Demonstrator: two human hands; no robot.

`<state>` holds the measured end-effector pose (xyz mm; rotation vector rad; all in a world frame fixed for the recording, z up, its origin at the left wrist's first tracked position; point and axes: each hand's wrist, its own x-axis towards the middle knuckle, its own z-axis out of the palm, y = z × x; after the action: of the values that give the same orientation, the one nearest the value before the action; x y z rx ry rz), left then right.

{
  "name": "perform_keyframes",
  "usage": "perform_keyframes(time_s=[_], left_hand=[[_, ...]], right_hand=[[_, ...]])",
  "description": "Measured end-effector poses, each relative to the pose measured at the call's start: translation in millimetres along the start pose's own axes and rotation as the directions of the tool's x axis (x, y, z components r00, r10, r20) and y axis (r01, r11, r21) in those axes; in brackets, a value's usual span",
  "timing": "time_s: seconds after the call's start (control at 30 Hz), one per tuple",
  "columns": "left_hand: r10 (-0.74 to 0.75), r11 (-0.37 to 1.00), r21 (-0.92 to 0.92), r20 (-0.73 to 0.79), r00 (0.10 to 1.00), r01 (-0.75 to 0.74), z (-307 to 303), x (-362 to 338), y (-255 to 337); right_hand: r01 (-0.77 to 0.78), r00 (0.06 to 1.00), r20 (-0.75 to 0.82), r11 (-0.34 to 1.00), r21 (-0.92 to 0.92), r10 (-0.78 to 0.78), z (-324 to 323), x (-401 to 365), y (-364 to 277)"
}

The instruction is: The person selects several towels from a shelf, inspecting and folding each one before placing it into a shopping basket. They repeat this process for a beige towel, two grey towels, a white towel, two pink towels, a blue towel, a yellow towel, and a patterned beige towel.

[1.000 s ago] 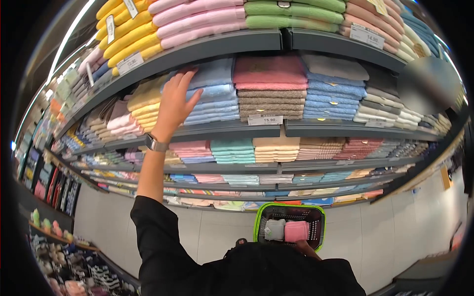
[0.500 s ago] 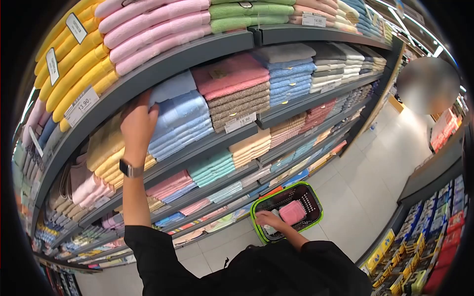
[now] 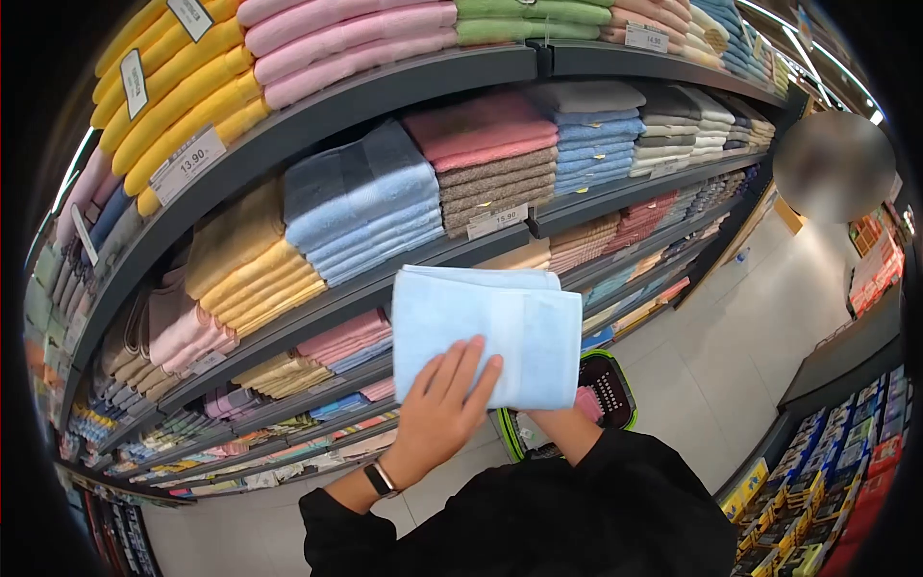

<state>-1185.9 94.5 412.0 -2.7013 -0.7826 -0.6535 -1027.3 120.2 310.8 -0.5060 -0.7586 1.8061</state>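
Note:
A folded light-blue towel (image 3: pixel 452 322) is held up in front of the shelves. My left hand (image 3: pixel 444 409), with a watch at its wrist, rests on the towel's near face, several fingers laid across it. Only the wrist of my right hand (image 3: pixel 572 431) shows; the rest goes behind the towel, so its fingers are hidden. Behind the towel, a black shopping basket with a green rim (image 3: pixel 632 389) stands on the floor, partly covered. Inside it, part of a pink folded item (image 3: pixel 587 404) is visible. A stack of blue towels (image 3: pixel 370 207) lies on the shelf ahead.
Dark shelves (image 3: pixel 385 85) hold folded towels in many colours, with price tags (image 3: pixel 498 221) along the edges. A display of packaged goods (image 3: pixel 817 481) stands at the right. Pale floor tiles (image 3: pixel 711 337) run between them. A person with a blurred head (image 3: pixel 835 168) is farther back.
My left hand has come down from the blue stack, and a light-blue towel is now in front of me. My right hand has moved from the basket to behind the towel.

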Motion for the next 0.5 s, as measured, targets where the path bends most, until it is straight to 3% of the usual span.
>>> perform_keyframes(time_s=[0.03,0.1,0.13,0.23,0.27,0.33,0.37,0.4,0.47,0.5], left_hand=[[-0.016,1.000,0.004,0.010,1.000,0.016,6.5,-2.2,4.4],[-0.045,0.943,-0.327,0.071,0.996,0.066,17.0,-5.6,13.3],[-0.061,0.940,-0.331,0.085,0.995,0.086,20.6,-7.6,17.1],[-0.363,0.836,-0.448,-0.020,0.931,0.317,36.1,-12.3,22.1],[-0.367,0.831,-0.449,0.000,0.930,0.328,54.3,-14.6,22.5],[-0.679,0.442,-0.778,0.035,0.733,0.446,86.2,-17.4,25.7],[-0.704,0.072,-0.921,0.225,0.674,0.383,91.1,-15.1,34.1],[-0.705,0.068,-0.917,0.235,0.669,0.394,93.8,-16.4,39.2],[-0.664,-0.148,-0.902,0.394,0.635,0.405,100.4,-19.3,46.5],[-0.666,-0.147,-0.899,0.398,0.630,0.412,102.1,-19.3,48.8]], right_hand=[[-0.012,1.000,0.004,1.000,0.021,0.012,-6.0,-12.0,-0.6],[-0.042,0.999,0.008,0.997,0.062,0.041,-15.8,-23.4,-4.0],[-0.058,0.998,0.003,0.995,0.085,0.058,-22.0,-33.0,-4.9],[-0.085,0.996,-0.024,0.982,0.168,0.091,-39.2,-59.2,-7.8],[-0.088,0.995,-0.035,0.976,0.198,0.097,-45.3,-68.6,-9.1],[-0.089,0.993,-0.058,0.963,0.255,0.107,-51.7,-82.9,-7.6],[-0.088,0.992,-0.067,0.956,0.280,0.111,-54.2,-88.9,-7.2],[-0.086,0.991,-0.074,0.949,0.304,0.114,-56.4,-93.5,-7.7],[-0.083,0.990,-0.080,0.935,0.344,0.117,-60.4,-98.6,-10.5],[-0.081,0.990,-0.082,0.928,0.364,0.118,-62.1,-100.3,-11.9]])
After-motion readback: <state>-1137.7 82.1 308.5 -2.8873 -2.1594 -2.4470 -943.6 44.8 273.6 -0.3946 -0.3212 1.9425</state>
